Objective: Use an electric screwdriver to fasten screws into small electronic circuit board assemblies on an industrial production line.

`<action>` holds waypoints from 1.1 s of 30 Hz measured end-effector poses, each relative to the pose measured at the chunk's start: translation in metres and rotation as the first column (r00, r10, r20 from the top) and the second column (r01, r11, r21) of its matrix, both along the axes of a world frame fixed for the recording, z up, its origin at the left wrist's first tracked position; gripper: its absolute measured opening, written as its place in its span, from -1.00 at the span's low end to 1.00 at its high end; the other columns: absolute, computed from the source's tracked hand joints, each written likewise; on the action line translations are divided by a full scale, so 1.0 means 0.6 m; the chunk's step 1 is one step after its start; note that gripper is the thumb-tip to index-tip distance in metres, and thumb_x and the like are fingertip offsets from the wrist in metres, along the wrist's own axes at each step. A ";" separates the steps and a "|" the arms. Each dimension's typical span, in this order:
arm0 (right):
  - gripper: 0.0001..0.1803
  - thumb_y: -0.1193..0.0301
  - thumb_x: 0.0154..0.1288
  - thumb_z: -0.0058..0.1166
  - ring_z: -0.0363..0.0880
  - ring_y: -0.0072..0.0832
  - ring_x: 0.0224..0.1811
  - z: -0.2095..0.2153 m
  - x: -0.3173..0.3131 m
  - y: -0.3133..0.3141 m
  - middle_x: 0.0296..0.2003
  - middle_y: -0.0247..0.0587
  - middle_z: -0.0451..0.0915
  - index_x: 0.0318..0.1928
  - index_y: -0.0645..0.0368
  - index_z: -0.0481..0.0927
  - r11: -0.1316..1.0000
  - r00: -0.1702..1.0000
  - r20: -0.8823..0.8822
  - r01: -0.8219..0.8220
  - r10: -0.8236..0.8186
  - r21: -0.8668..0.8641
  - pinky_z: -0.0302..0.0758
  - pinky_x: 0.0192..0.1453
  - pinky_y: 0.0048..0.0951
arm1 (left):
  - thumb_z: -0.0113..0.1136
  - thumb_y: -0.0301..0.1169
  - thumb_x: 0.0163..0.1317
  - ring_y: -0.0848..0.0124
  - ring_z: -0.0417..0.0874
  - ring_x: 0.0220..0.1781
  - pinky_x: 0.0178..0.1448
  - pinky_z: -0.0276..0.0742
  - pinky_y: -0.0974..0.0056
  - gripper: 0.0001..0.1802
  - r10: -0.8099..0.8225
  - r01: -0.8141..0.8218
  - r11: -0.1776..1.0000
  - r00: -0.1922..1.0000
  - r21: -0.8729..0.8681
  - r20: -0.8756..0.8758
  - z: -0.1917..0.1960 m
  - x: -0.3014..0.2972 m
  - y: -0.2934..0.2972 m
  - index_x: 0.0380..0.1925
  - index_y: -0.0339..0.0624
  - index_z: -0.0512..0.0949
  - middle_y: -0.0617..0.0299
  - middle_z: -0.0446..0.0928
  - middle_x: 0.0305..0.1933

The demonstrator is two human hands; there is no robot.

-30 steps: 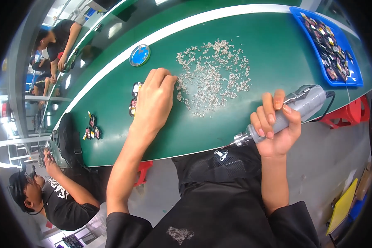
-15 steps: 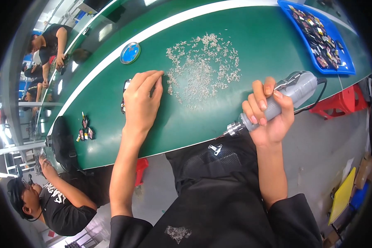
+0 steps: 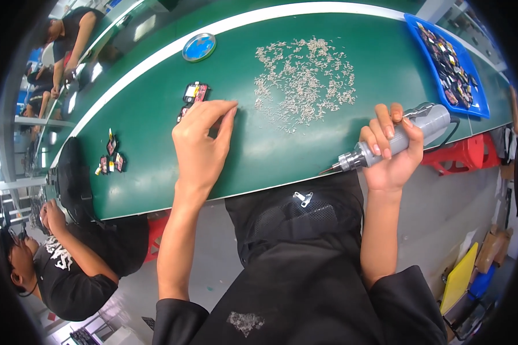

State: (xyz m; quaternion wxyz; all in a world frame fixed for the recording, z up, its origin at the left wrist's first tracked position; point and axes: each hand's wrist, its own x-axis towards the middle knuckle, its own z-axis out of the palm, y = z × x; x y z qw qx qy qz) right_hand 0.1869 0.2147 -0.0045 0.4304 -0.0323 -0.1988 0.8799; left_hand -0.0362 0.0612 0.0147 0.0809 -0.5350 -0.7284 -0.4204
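Observation:
My left hand (image 3: 204, 141) is raised over the green table, thumb and index fingertips pinched together. Whatever sits in that pinch is too small to make out. To its right lies a wide scatter of small silvery screw-like pieces (image 3: 305, 83). Just beyond the hand, partly covered by it, are small black modules (image 3: 196, 92) with red and yellow labels. My right hand (image 3: 391, 149) wraps around a grey electric screwdriver (image 3: 431, 123), whose thin bit points left above the table's front edge.
A round tin with a blue inside (image 3: 199, 47) stands at the back left. Several black modules (image 3: 111, 156) lie far left. A blue tray (image 3: 481, 103) full of modules is at the right, above a red stool (image 3: 466, 155). A co-worker (image 3: 77, 270) sits at the left beside a black bag (image 3: 76, 178).
My left hand has drawn a little left, away from the scattered pieces, uncovering more of the modules. The right hand still holds the screwdriver. The whole view has shifted slightly.

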 end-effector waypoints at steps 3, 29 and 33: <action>-0.85 0.36 0.28 -0.13 0.15 -0.63 -0.71 0.000 0.002 -0.001 -0.53 -0.29 0.30 -0.31 0.19 0.38 1.000 1.000 0.015 0.006 -0.006 0.002 0.23 -0.52 -0.53 | 0.27 -0.67 0.04 0.36 0.58 -0.48 -0.36 0.48 0.37 -0.93 0.036 -0.037 0.999 0.996 0.012 0.084 0.005 0.007 -0.008 -0.44 -0.35 0.61 0.13 0.61 -0.44; -0.84 0.40 0.19 -0.01 0.24 -0.66 -0.74 0.081 -0.026 -0.102 -0.51 -0.32 0.32 -0.31 0.18 0.34 0.995 0.993 -0.099 0.066 -0.059 0.077 0.32 -0.53 -0.55 | 0.02 -0.42 0.39 0.53 0.45 -0.44 -0.38 0.36 0.47 -0.77 -0.424 0.133 0.905 0.210 0.404 0.881 -0.016 0.182 -0.085 -0.39 -0.38 0.47 0.10 0.53 -0.40; -0.85 0.40 0.19 -0.01 0.23 -0.65 -0.74 0.077 -0.025 -0.106 -0.51 -0.31 0.32 -0.32 0.18 0.34 0.994 0.993 -0.109 0.051 -0.040 0.094 0.33 -0.53 -0.54 | 0.02 -0.36 0.39 0.48 0.44 -0.45 -0.44 0.32 0.44 -0.73 -0.416 0.160 0.906 0.175 0.391 0.892 -0.020 0.180 -0.087 -0.41 -0.36 0.44 0.11 0.47 -0.44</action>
